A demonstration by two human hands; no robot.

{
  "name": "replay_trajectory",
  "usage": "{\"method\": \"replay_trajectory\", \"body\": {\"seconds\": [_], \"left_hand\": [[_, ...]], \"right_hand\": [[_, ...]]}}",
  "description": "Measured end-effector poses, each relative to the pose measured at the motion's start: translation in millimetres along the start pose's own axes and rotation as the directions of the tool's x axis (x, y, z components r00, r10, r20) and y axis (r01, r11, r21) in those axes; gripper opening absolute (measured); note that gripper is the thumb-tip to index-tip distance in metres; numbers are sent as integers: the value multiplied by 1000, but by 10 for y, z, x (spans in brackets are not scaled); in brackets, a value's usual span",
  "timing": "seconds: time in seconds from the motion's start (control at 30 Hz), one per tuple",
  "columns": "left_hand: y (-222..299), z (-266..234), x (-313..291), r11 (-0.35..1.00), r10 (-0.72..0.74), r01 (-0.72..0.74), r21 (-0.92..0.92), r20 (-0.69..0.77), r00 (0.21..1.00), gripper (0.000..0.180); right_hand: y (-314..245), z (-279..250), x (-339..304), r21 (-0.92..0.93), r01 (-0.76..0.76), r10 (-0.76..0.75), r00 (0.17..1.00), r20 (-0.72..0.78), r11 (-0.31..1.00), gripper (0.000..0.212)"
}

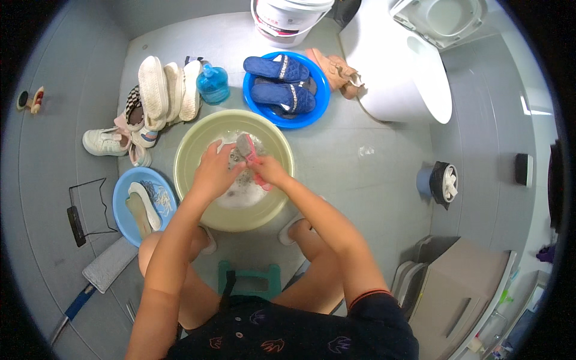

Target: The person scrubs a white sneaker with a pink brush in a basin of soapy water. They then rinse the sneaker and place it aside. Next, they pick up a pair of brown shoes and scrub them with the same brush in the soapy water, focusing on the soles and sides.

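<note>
A pale yellow-green basin [234, 222] of soapy, greyish water stands on the floor between my legs. Inside its rim, my right hand [268, 172] is closed around a pink scrub brush [251, 147], its bristle head tilted up toward the far side. My left hand [215, 172] hangs over the basin's left half, fingers bent and apart, the thumb stretched toward the brush. Something whitish shows by the left fingertips; whether it is foam or an object, I cannot tell. Foam and dark specks cover part of the water.
A light blue basin [120, 223] with insoles and laces sits left; shoes [153, 90] and a blue bottle [213, 84] lie beyond. Blue slippers [283, 98] fill a blue basin [324, 99] near a white bucket [285, 24] and toilet [396, 72]. A green stool [249, 279] is beneath me.
</note>
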State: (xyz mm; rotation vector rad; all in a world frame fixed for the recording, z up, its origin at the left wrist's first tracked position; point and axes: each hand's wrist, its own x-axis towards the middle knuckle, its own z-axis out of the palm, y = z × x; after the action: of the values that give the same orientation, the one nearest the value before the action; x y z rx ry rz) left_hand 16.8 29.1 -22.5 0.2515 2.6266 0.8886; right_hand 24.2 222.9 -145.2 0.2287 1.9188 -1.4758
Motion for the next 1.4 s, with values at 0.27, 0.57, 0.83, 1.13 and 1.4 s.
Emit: {"method": "replay_trajectory", "body": {"seconds": [0.27, 0.57, 0.83, 1.13, 1.4], "left_hand": [[172, 240, 111, 499, -261, 460, -735, 378, 888, 51], [-87, 434, 183, 44, -321, 403, -914, 369, 872, 24], [113, 274, 67, 64, -358, 417, -907, 369, 858, 25], [40, 256, -14, 118, -389, 426, -897, 353, 851, 21], [47, 351, -75, 127, -344, 450, -884, 387, 856, 19]], "right_hand": [[-616, 110, -571, 197, 250, -263, 964, 43, 948, 45], [101, -678, 60, 383, 199, -27, 912, -409, 902, 40], [1220, -1388, 951, 644, 28, 425, 730, -536, 765, 52], [1234, -1407, 1659, 760, 84, 479, 731, -487, 644, 44], [1480, -1646, 1137, 709, 165, 500, 601, -623, 685, 33]]}}
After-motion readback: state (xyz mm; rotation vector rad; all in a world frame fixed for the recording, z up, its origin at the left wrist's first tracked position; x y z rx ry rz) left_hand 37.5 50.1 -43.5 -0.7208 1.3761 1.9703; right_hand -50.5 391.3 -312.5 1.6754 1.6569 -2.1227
